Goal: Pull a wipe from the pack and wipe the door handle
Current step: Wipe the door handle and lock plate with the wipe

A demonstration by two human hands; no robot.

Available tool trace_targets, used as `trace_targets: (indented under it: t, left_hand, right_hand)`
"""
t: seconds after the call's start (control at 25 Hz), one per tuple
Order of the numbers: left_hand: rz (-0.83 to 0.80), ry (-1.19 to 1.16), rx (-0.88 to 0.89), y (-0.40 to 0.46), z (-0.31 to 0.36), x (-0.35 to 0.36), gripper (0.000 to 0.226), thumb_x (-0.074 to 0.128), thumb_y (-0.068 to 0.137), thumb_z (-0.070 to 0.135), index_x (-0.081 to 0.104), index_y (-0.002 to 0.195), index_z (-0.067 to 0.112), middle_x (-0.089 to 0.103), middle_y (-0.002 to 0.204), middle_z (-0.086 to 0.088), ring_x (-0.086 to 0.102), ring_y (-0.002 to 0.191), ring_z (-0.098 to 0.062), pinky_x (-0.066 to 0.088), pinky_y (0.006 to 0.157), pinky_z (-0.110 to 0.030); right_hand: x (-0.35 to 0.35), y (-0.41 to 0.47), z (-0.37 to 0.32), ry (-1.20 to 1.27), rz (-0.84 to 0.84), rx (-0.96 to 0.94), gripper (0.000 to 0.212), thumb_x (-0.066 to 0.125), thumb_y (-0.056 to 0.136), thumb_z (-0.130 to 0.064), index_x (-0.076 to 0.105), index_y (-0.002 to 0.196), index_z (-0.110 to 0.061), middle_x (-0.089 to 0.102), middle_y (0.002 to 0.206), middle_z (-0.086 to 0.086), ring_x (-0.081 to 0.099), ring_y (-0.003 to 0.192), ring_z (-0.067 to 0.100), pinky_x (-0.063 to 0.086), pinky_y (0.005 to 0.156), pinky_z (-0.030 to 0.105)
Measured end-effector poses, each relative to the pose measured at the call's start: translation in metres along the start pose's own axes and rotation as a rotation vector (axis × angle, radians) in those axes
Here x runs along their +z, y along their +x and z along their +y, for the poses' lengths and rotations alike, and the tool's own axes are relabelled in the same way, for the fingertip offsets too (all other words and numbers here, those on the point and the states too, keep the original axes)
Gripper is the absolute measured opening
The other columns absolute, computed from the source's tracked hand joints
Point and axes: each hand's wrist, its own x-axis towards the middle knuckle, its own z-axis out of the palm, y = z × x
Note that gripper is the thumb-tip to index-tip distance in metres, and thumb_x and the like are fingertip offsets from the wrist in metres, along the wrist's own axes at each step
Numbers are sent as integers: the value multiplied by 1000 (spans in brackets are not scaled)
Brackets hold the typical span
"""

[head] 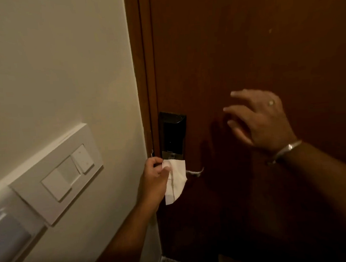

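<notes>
A white wipe (176, 179) hangs from my left hand (154, 176), pinched between thumb and fingers, right in front of the lower end of the black lock plate (173, 136) on the brown door (254, 43). The silver door handle (195, 171) sticks out to the right from behind the wipe; its inner part is hidden. My right hand (259, 118) hovers open, fingers spread, in front of the door to the right of the lock, touching nothing. It wears a ring and a bracelet. The wipe pack is out of sight.
A cream wall fills the left side, with a white switch plate (60, 173) low on it and another white fitting (5, 230) at the bottom left corner. The door frame (143, 71) runs vertically between wall and door.
</notes>
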Motion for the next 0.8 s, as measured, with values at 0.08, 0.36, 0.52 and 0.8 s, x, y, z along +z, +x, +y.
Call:
trace_targets:
  t: [0.08,0.36,0.52,0.8]
  left_hand:
    - [34,47,198,9,-4,7,28,60,90,12,50,83,38,64,82,11,64,75,-7,53,61,-24]
    - [-61,878,641,32,-26,-1,27,56,88,22,65,114,19,55,128,-8,49,115,-22,44,92,-35]
    - [-146,1323,982,40,-8,-17,38,66,80,48,63,111,26,62,117,-7,57,106,-26,44,86,-43]
    - [-368,1527,1101,16,7,62,27,76,72,46,66,88,26,71,80,4,64,73,-15,47,71,-30]
  right_hand:
    - [9,41,22,-119,-24,-106,40,55,92,-40,63,123,-16,52,143,17,48,132,38,31,110,55]
    - [43,59,50,-388,-71,-308,70,34,96,-68,50,142,-18,28,161,19,26,148,42,17,120,57]
    - [45,56,54,-360,-55,-341,82,26,92,-78,46,142,-16,25,161,20,23,148,44,13,120,59]
    - [43,56,53,-378,-17,-358,82,25,92,-77,51,138,-15,29,160,20,26,147,45,17,119,60]
